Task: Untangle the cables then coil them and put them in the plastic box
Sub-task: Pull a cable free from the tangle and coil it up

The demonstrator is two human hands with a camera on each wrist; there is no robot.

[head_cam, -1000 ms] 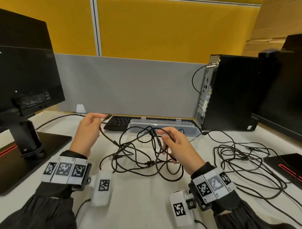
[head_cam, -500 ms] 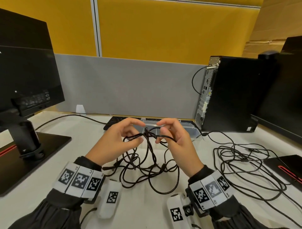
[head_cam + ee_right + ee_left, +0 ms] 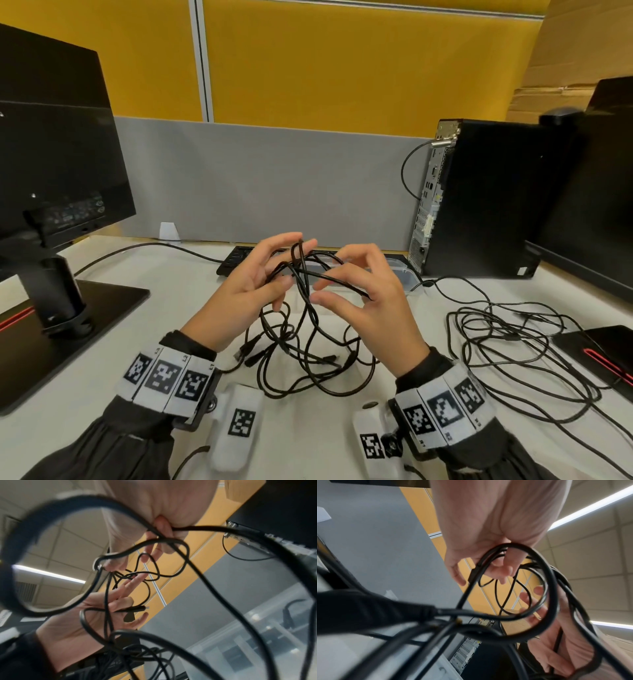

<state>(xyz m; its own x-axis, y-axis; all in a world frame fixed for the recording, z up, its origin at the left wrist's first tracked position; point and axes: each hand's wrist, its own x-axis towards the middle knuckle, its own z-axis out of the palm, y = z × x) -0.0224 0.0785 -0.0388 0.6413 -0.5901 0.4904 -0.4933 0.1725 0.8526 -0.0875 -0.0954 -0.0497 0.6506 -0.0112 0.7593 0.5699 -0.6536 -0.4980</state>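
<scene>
Above desk [image 3: 164,277], black cable tangle [image 3: 300,263] — knotted loops dangling — gripped by left hand [image 3: 246,291] and right hand [image 3: 373,308].

Two hands in one tangle of black cables [image 3: 205,527], seen from under our right wrist.
At the top, our right hand [image 3: 164,504] curls its fingers around a strand where loops cross. Lower left, our left hand [image 3: 72,631] spreads its fingers, strands running across the palm and a plug [image 3: 137,609] by the thumb. The clear plastic box [image 3: 257,635] sits blurred at lower right.
</scene>
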